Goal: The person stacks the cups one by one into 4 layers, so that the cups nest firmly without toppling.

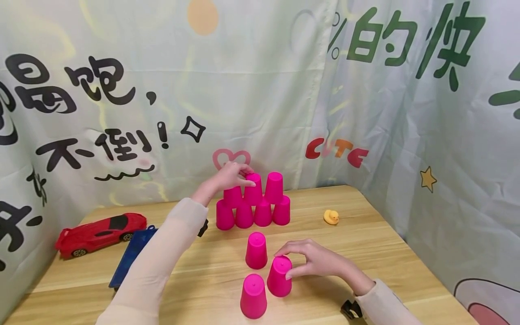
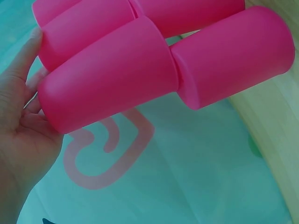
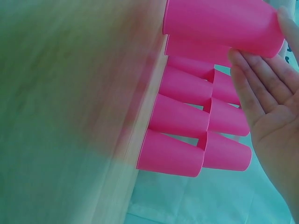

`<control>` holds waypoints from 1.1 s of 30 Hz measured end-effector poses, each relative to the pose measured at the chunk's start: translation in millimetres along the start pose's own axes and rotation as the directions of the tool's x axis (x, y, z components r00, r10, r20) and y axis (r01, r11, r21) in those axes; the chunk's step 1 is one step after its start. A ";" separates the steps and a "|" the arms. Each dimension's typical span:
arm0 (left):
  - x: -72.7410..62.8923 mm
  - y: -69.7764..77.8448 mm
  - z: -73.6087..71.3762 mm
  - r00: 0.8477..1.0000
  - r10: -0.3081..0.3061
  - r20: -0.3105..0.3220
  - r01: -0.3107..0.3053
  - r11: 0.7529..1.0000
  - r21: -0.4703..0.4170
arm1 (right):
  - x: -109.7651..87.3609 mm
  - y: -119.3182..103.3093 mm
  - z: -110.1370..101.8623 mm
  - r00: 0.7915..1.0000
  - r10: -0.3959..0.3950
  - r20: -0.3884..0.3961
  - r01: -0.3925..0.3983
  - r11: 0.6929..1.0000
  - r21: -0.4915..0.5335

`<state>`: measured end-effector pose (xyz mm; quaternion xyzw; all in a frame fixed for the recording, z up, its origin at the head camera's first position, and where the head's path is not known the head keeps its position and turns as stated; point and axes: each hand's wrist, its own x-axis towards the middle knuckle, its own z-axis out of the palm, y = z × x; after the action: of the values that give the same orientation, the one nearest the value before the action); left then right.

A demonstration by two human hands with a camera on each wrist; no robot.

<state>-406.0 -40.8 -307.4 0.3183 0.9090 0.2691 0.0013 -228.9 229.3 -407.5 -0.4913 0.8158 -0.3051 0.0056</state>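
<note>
Pink cups stand upside down in two tiers near the back of the table: several in the bottom row, three above. My left hand (image 1: 233,176) reaches over the upper tier, with thumb and fingers about its middle cup (image 1: 254,192). In the left wrist view the upper left cup (image 2: 107,77) partly hides those fingers. Closer to me, my right hand (image 1: 314,259) holds a pink cup (image 1: 279,282) near its top, between thumb and fingers. Two more pink cups stand upside down beside it, one farther back (image 1: 256,253) and one in front (image 1: 253,298).
At the left lie a red toy car (image 1: 101,234) and a blue object (image 1: 132,253), partly covered by my left sleeve. A small yellow toy duck (image 1: 331,217) sits right of the tiers. Printed cloth (image 1: 260,104) hangs just behind the wooden table (image 1: 365,253).
</note>
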 end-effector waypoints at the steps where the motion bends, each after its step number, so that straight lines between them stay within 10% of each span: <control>1: -0.4 0.0 -0.1 1.000 -0.002 0.000 0.002 1.000 0.001 | 0.1 -0.1 0.0 1.000 -0.001 0.000 0.001 1.000 0.000; 12: -17.0 1.6 -10.5 0.988 0.032 -0.154 -0.054 0.989 -0.138 | -4.0 2.2 -1.0 0.999 -0.003 -0.033 0.003 1.000 -0.017; 22: -75.6 16.5 -4.5 0.902 0.061 -0.426 -0.213 0.924 -0.318 | -20.1 5.0 -15.8 0.971 0.033 -0.238 -0.063 0.991 -0.119; 26: -108.8 25.8 10.4 0.895 0.115 -0.431 -0.283 0.894 -0.348 | -21.1 10.1 -29.7 0.917 -0.015 -0.399 -0.052 0.986 -0.157; 33: -159.7 36.7 45.2 0.953 0.134 -0.270 -0.234 0.894 -0.382 | -9.4 15.1 -50.3 0.746 -0.079 -0.661 -0.051 0.983 -0.176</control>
<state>-249.6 -87.3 -355.0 0.3618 0.7912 0.4886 -0.0661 -251.6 266.6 -376.8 -0.3550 0.7848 -0.3840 -0.3326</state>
